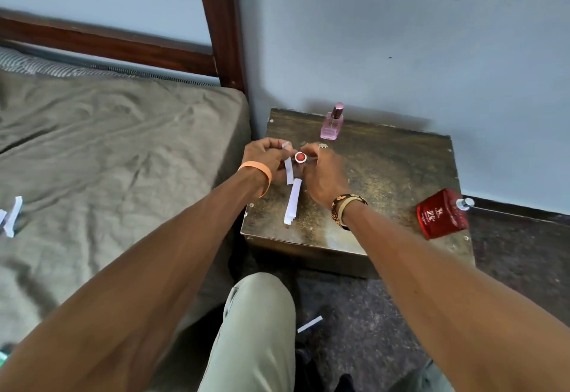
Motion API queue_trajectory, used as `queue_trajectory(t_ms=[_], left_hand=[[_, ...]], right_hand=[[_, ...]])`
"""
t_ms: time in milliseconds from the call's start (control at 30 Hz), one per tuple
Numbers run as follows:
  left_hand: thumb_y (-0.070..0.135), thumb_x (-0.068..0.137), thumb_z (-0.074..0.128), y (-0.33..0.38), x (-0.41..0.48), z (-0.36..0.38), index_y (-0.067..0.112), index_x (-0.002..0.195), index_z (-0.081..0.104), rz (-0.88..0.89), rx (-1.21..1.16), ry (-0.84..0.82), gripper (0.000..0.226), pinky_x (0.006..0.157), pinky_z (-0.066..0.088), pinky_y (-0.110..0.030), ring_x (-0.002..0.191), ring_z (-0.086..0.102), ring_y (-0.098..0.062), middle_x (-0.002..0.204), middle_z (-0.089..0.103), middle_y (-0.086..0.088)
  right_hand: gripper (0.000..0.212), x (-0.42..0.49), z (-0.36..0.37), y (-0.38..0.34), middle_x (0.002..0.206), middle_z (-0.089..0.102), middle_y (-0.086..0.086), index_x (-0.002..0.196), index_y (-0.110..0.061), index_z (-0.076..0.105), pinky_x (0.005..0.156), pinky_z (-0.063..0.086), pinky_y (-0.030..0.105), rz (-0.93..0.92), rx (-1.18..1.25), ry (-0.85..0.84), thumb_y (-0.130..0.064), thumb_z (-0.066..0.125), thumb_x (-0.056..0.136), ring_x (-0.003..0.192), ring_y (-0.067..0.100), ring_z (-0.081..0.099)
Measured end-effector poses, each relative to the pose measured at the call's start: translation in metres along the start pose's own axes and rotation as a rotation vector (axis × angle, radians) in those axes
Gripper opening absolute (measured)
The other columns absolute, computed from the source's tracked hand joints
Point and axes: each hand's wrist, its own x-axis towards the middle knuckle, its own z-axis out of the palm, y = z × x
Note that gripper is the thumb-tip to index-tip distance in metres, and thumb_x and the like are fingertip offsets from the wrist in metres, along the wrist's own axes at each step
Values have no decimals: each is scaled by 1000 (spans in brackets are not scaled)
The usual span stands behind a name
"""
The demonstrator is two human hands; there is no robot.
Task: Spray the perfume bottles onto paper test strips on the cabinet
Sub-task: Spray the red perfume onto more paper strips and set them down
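My left hand (pixel 265 157) pinches a paper strip (pixel 288 169) over the tabletop (pixel 385 175), and my right hand (pixel 320 172) is closed around a small bottle with a round red top (pixel 300 157), right beside the strip. The strip is thin and floppy, so I think I should hold it by one end, and the little bottle looks hard and smooth, so a grip around its sides seems best. More strips (pixel 292 202) lie below my hands, a pink bottle (pixel 332 122) stands at the back, and a red bottle (pixel 441 214) lies at the right edge.

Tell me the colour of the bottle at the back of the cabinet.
Pale pink, with a darker pink cap; the pink bottle shows in the head view.
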Motion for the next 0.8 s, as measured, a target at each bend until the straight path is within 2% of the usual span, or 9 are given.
queue_trajectory(t_ms=[67,167,200,300,367,467,567,667,800], left_hand=[[0,88,63,10,-14,13,7,88,64,11,13,-43,7,71,60,-40,88,71,-30,97,73,-17],[2,89,62,24,-38,35,8,91,62,10,35,-124,7,58,58,-29,81,71,-25,93,73,-13],[3,89,62,28,-47,44,9,91,62,11,49,-151,6,56,57,-27,80,71,-23,93,73,-12],[4,90,61,35,-74,74,11,88,61,12,58,-248,7,67,60,-32,84,70,-25,98,73,-13],[4,91,60,36,-90,94,11,90,62,8,49,-305,7,77,58,-36,89,69,-27,102,72,-14],[5,92,60,38,-113,127,10,91,61,15,38,-376,5,78,58,-36,87,69,-25,98,71,-11],[5,92,59,40,-132,156,11,83,61,24,18,-429,11,75,58,-35,81,68,-22,90,70,-8],[5,92,60,40,-148,179,11,83,62,41,36,-469,11,74,59,-34,82,68,-22,91,70,-9],[1,90,60,37,-165,204,8,84,60,64,46,-508,9,72,60,-35,87,69,-25,97,70,-14]], right_hand=[[33,-10,-17,2,114,69,3,120,-13,63,85,52,29,7,14,23,1,60,91,102,19,63],[38,-27,-47,5,120,67,2,129,-17,58,91,54,37,11,41,77,-3,58,94,108,20,64],[40,-35,-59,6,124,66,3,132,-17,55,93,53,36,14,58,94,-4,58,94,111,20,63],[38,-58,-95,14,123,66,4,131,-15,58,88,49,24,16,30,160,-6,60,94,110,19,63],[37,-71,-117,21,122,67,5,129,-14,60,90,49,25,27,19,213,-6,63,93,111,19,62],[39,-90,-152,32,125,66,3,131,-14,60,93,48,26,49,19,271,-5,62,93,114,19,61],[40,-104,-180,43,123,67,1,130,-17,61,86,42,19,51,-11,327,-8,63,92,111,16,61],[38,-114,-202,54,119,69,1,125,-18,65,84,45,22,64,-25,382,-5,64,90,107,18,63],[39,-125,-227,67,115,70,4,120,-16,67,90,53,34,107,-20,416,1,64,85,106,23,64]])
